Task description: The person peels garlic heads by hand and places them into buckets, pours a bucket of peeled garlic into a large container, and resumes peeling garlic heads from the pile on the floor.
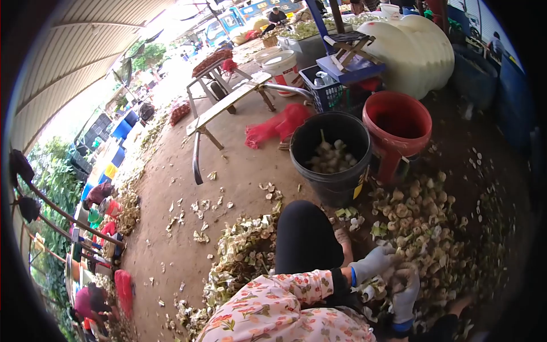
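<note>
My left hand (372, 264), in a grey-white glove with a blue cuff, reaches over the edge of a heap of garlic bulbs (424, 214). Just beside it my right hand (405, 288), gloved the same way and soiled at the fingers, has its fingers curled. Both hands are close together, and what lies between their fingers is too small to make out. Peeled skins and leaf scraps (373, 289) lie under and around them. Beyond my knee stands a black bucket (336, 185) with trimmed bulbs (332, 157) inside.
A red bucket (399, 122) stands right of the black one. Farther off are a wooden bench (231, 102), red mesh bags (276, 126), a blue crate (325, 94) and a large whitish container (407, 54). Garlic skins (236, 256) are piled left of my knee. Other people are in the background.
</note>
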Demonstrator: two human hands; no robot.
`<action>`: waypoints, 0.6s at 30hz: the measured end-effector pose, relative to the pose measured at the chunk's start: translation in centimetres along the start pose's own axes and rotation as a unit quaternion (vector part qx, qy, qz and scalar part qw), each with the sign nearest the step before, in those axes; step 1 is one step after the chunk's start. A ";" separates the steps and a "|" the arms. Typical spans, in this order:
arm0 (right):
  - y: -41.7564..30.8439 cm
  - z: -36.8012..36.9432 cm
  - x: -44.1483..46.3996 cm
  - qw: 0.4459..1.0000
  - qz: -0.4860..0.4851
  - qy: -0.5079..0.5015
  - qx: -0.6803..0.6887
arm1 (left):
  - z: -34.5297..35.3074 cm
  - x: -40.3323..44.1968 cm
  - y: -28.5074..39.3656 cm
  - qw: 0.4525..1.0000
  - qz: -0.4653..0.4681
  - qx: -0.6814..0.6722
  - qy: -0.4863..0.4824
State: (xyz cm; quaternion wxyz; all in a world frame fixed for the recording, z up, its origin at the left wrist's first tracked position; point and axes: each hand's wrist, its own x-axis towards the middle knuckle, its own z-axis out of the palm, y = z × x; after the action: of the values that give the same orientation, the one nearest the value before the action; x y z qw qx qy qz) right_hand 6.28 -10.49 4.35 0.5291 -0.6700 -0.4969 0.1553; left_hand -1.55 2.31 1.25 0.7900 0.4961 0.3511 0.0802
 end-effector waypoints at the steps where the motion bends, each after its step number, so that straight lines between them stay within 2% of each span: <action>1: -0.3 0.2 -0.1 0.997 0.011 0.025 0.071 | 0.0 0.4 -0.3 0.997 -0.027 -0.076 -0.007; 2: 0.0 0.0 -0.7 0.980 0.105 0.030 0.167 | -0.7 0.3 -0.9 0.995 0.074 0.056 -0.044; 3: -0.3 0.1 -0.7 0.985 0.070 0.045 0.150 | -1.4 -0.1 -0.8 0.965 0.181 0.179 -0.055; 4: -0.8 0.1 -0.3 0.989 0.044 0.067 0.123 | -1.1 -0.6 -0.4 0.989 0.105 0.062 -0.079; 5: -0.7 0.2 -0.4 0.977 0.077 0.077 0.183 | -0.9 -0.9 0.1 0.994 0.026 -0.057 -0.085; 6: -0.6 0.2 -0.7 0.960 0.110 0.099 0.239 | -0.4 -1.1 0.4 0.940 -0.154 -0.296 -0.070; 7: -1.1 0.6 -0.9 0.965 0.103 0.126 0.205 | -0.1 -1.4 0.9 0.931 -0.173 -0.310 -0.083; 8: -1.8 0.3 -1.0 0.983 0.066 0.133 0.109 | 0.2 -1.5 1.1 0.923 -0.191 -0.322 -0.092; 9: -1.4 0.7 -1.4 0.969 0.088 0.121 0.198 | -0.1 -0.9 0.0 0.903 -0.204 -0.361 -0.116; 10: -2.2 0.7 -1.3 0.969 0.097 0.122 0.194 | -0.3 -0.3 -0.9 0.882 -0.212 -0.400 -0.130; 11: -1.1 0.9 -1.9 0.963 0.093 0.083 0.238 | 0.6 -1.2 -0.1 0.937 -0.158 -0.289 -0.117; 13: -1.8 1.0 -2.9 0.948 0.139 0.068 0.278 | 0.2 -1.6 -0.5 0.875 -0.242 -0.396 -0.138; 14: -1.6 0.9 -3.3 0.947 0.146 0.052 0.283 | 0.5 -2.1 -0.7 0.966 -0.106 -0.220 -0.089; 15: -2.5 0.6 -3.4 0.936 0.156 0.012 0.315 | 1.2 -3.0 -0.5 0.998 0.036 -0.033 -0.037; 16: -3.5 0.2 -3.5 0.924 0.164 -0.028 0.345 | 0.3 -1.6 -1.0 0.983 -0.041 -0.174 -0.044; 17: -3.9 1.2 -4.8 0.927 0.120 -0.119 0.335 | -0.5 -0.1 -1.6 0.935 -0.119 -0.334 -0.026; 18: -4.8 0.9 -3.7 0.945 0.011 -0.164 0.281 | -1.0 1.2 -1.6 0.866 -0.189 -0.463 0.013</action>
State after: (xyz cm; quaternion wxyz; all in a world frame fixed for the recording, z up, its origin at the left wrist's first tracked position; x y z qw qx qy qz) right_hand 1.49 -13.29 6.95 0.6054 -0.4646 -0.5057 0.4025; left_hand -1.67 2.83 -0.96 0.9244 -0.0042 0.3708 0.0891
